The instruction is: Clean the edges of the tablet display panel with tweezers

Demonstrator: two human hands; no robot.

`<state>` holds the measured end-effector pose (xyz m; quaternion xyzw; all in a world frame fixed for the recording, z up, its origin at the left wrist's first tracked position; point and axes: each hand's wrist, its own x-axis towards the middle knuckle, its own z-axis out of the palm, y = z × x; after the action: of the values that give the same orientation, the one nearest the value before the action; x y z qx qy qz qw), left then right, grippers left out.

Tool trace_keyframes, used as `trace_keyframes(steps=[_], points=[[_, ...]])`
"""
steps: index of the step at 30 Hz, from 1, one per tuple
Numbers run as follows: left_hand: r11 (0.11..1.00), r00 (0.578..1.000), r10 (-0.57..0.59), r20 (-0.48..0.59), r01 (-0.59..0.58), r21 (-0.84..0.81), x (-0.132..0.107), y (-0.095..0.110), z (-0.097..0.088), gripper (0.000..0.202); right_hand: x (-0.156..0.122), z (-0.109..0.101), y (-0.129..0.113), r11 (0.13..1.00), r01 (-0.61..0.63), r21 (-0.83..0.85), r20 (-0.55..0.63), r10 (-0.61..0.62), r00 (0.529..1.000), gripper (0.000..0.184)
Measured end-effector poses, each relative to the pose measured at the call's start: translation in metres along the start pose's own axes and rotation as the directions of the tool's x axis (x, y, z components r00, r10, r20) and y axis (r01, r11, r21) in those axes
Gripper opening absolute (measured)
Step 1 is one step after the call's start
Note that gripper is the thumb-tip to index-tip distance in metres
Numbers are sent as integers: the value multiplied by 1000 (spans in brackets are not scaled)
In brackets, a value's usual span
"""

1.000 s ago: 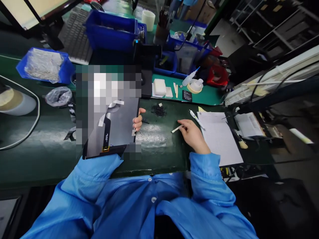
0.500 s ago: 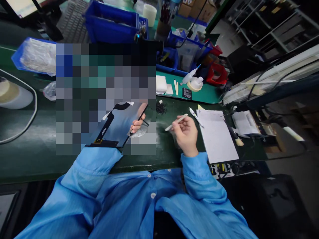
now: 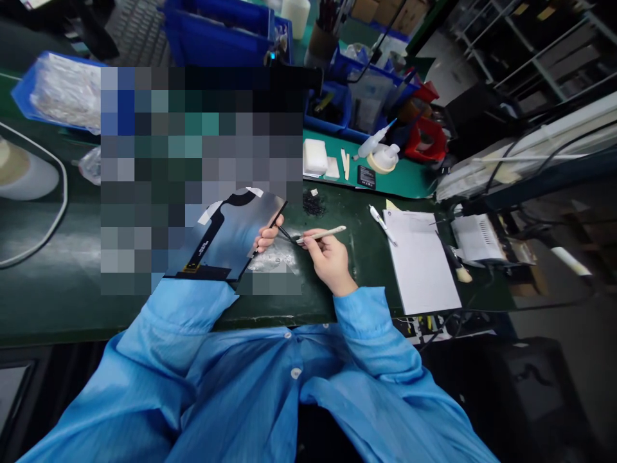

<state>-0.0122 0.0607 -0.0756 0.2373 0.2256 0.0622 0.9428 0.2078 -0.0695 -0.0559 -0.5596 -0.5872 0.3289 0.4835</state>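
My left hand grips the right edge of a flat dark display panel with a black flex cable on its back, tilted up off the dark green mat. Much of the panel's upper left is blurred out. My right hand is closed on a thin white stick tool, held level, its left tip touching a thin black strip that sticks out from the panel's edge beside my left fingers.
A small heap of black scraps lies behind the hands. A sheet of paper and a white pen lie to the right. Blue bins, a glue bottle, a tape roll and white blocks stand at the back.
My right hand picked the white stick off the mat, lifted it and moved left to the panel's edge. The panel tilted and shifted a little.
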Motion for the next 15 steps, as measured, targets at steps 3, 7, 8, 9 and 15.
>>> trace_keyframes(steps=[3,7,8,9,15], points=[[1000,997,-8,-74,10,23,-6,3,9,54,-1,0,3,1000,9,4,-16,-9,1000,30],[998,997,2,-81,3,65,-8,4,12,59,-1,-3,5,1000,12,-1,-35,-12,999,31],[997,997,0,-78,6,75,-8,4,13,60,-1,-3,6,1000,13,-2,-33,-13,999,30],[997,997,-1,-77,7,82,-9,4,13,61,0,-3,6,1000,13,-4,-29,-13,999,30],[1000,999,-2,-48,1,-19,-13,3,18,62,0,-3,5,1000,23,-3,-13,-23,1000,26]])
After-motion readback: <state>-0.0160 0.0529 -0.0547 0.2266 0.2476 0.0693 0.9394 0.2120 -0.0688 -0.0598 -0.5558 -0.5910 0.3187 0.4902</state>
